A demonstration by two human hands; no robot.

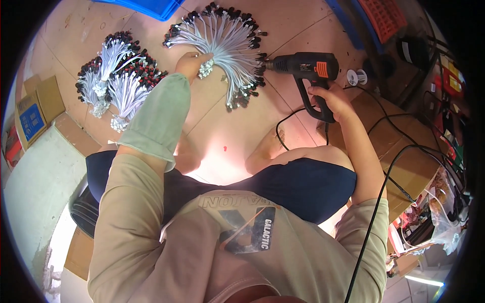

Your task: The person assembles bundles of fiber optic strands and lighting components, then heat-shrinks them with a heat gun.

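My right hand [333, 102] is wrapped round the handle of a black heat gun [298, 64] with orange vents. Its nozzle points left, close to the black ends of a fanned-out bundle of white cables [227, 43] on the tiled floor. At the gathered end of that bundle, by the white connectors, my left hand [191, 65] is closed on the cables. A pale green sleeve cover [160, 113] is on my left forearm. Several more bundles of white cables [115, 58] with black and red ends lie to the left.
A blue bin [146, 6] stands at the far edge. On the right are a cardboard box [404, 136], a white spool [356, 77], and an orange basket [384, 17]. The gun's black cord [369, 222] runs past my right arm. An opened carton [40, 108] sits at left.
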